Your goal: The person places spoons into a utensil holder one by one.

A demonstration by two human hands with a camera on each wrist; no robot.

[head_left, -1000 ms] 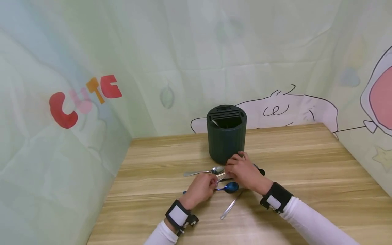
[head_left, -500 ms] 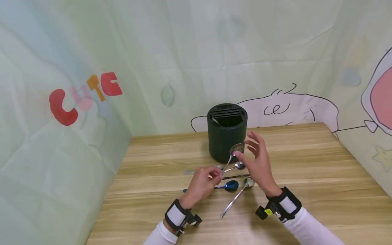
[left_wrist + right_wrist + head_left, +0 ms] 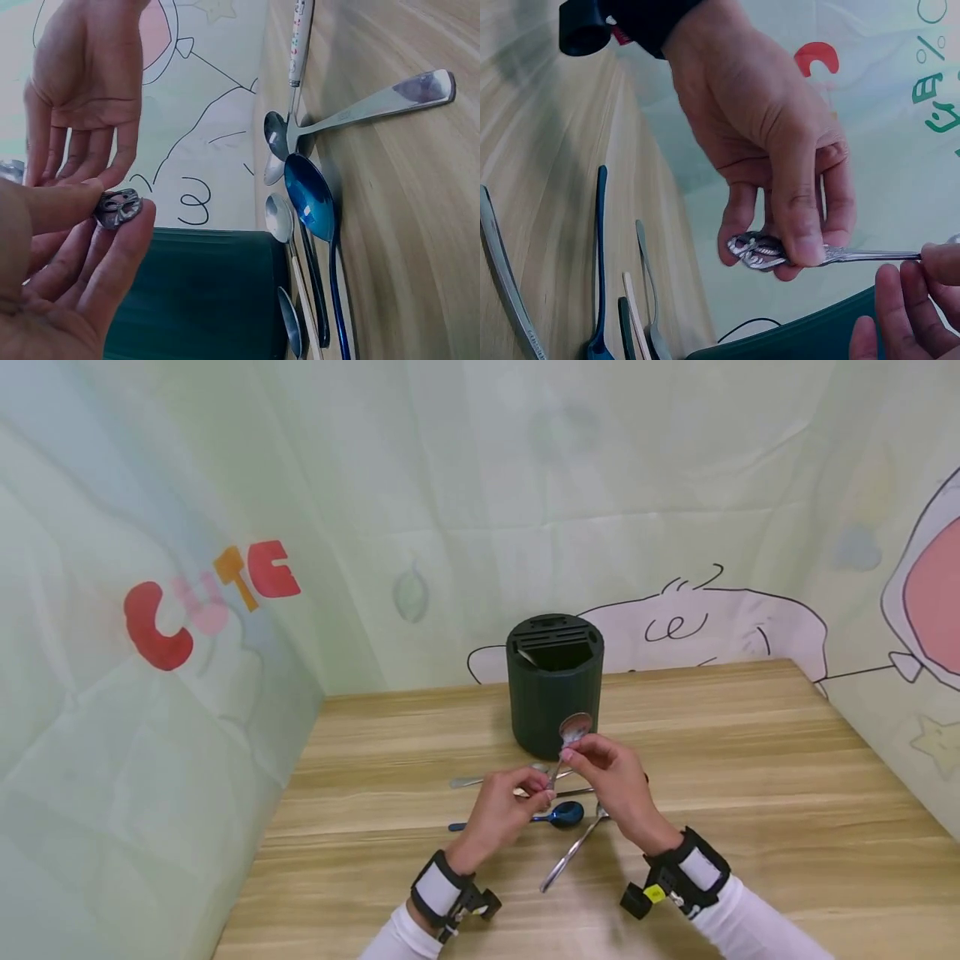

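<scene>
Between both hands is a silver spoon, raised over the table with its bowl up, overlapping the dark green container in the head view. My left hand pinches the openwork handle end between thumb and fingers. My right hand pinches the same spoon's neck just below the bowl, thumb against fingertips. Below the hands lie a blue spoon, a silver spoon slanting toward the front, and another silver-handled spoon; the hands partly hide some of them.
The dark green ribbed cutlery holder stands behind the hands, slotted on top, with a piece inside its large opening. On the wooden table also lies a spoon with a white patterned handle. Printed fabric hangs behind.
Both hands were down among the spoons; the silver spoon has since been lifted. My right hand, spread beside the bowl half a second ago, now pinches the neck.
</scene>
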